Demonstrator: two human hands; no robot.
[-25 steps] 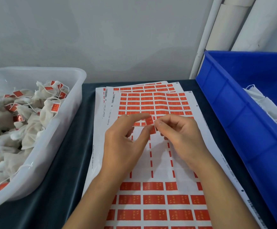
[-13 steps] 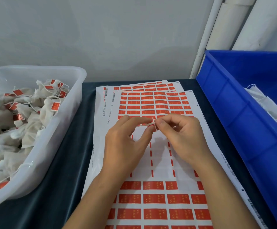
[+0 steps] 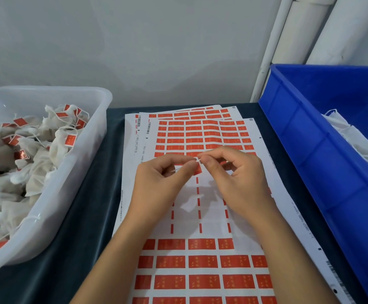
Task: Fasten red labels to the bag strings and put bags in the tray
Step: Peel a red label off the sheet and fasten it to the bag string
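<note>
Far left: one translucent white plastic tray (image 3: 95, 119), rounded corners, smooth walls. It holds a heap of small cream cloth bags (image 3: 35, 154), soft and crumpled, too many and too overlapped to count; at least eight red rectangular tags show among them, on thin white strings.

Table (image 3: 90, 205): covered in a dark teal cloth with a matte, slightly napped look.

Centre: label sheets (image 3: 213, 216), glossy white backing paper, at least three stacked and fanned at the far edge. The top sheet carries rows of red rectangular labels with small gold marks. Its middle band is stripped bare, leaving only narrow red slivers in four dashed columns. Full rows sit beyond the hands and four rows show nearer the camera.

Left hand (image 3: 158, 183): thumb and forefinger pinched together on a single red label (image 3: 198, 168), which hangs just below the fingertips, above the sheet. A thin white string (image 3: 197, 159) shows as a short bit between the two hands.

Right hand (image 3: 238, 178): thumb and forefinger also pinched, grip closed on the string end, fingertips touching those of the left hand. Remaining fingers curled loosely.

Right: one blue rigid plastic crate (image 3: 310, 137), ribbed side wall, with a pile of white bags with loose strings (image 3: 354, 137) in it, untagged as far as visible.

Behind the crate: three white pipes (image 3: 299, 36) against a plain grey wall.
</note>
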